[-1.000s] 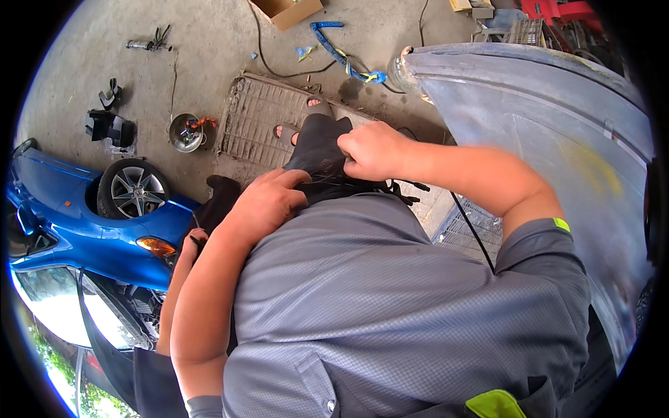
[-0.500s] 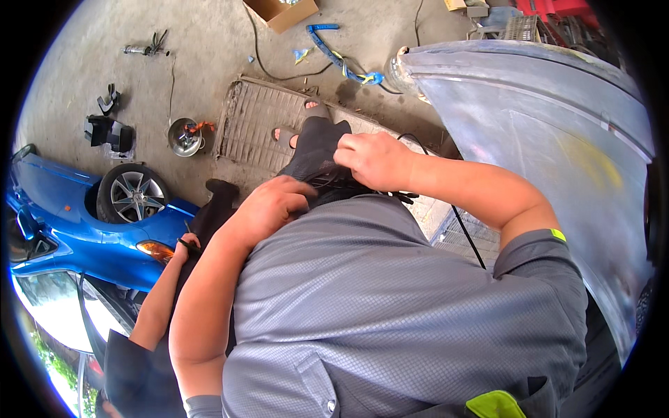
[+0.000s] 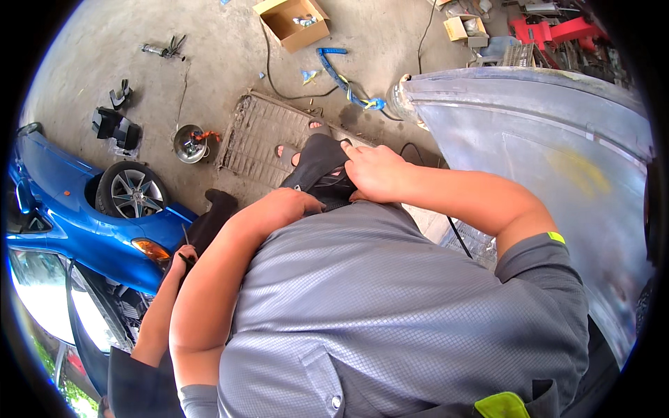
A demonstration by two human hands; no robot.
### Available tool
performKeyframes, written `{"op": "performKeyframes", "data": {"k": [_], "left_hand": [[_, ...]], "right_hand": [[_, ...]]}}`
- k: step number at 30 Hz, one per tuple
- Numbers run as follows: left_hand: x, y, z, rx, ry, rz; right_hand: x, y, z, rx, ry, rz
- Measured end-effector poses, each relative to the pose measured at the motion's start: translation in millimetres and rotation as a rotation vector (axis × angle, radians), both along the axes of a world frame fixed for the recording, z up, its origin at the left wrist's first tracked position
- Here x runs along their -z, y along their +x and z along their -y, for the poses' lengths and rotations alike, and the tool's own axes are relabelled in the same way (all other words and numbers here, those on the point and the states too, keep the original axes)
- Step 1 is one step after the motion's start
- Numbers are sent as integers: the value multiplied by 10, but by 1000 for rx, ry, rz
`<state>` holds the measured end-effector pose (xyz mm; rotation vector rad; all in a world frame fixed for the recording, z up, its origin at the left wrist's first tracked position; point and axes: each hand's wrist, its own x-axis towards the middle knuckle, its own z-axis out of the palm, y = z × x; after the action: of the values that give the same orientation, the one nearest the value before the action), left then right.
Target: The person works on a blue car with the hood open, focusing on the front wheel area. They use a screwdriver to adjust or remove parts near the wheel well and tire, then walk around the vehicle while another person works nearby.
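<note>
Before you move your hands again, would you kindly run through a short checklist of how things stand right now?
1. Left hand at the waist, on the dark trousers: ok.
2. Right hand at the waistband beside it, fingers curled: ok.
3. What the fingers pinch: cannot tell, hidden by the grey shirt.
4. Black cable trailing by the right forearm: not ok, close to the arm.
5. Another person's hand with a thin tool by the blue car: ok, apart from both hands.
6. Grey body panel close on the right: cannot tell if touching.
</note>
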<state>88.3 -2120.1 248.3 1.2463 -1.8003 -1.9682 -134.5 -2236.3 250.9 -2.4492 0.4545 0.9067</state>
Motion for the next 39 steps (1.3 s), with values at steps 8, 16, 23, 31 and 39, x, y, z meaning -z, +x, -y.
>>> {"op": "performKeyframes", "data": {"k": [8,16,23,31,39], "left_hand": [[229,17,-118,-23,-77,-1],[177,10,-168,-36,-191,37],[273,-69,-134,-41,-150,37],[379,-121,-131,-33,-136,25],[107,-106,-85,-91,-251,64]], "right_hand": [[177,-166,-21,136,47,195],[27,-110,22,405,142,340],[401,-103,383,679,498,-147],[108,-50,98,501,247,80],[188,-54,180,855,428,-100]]}}
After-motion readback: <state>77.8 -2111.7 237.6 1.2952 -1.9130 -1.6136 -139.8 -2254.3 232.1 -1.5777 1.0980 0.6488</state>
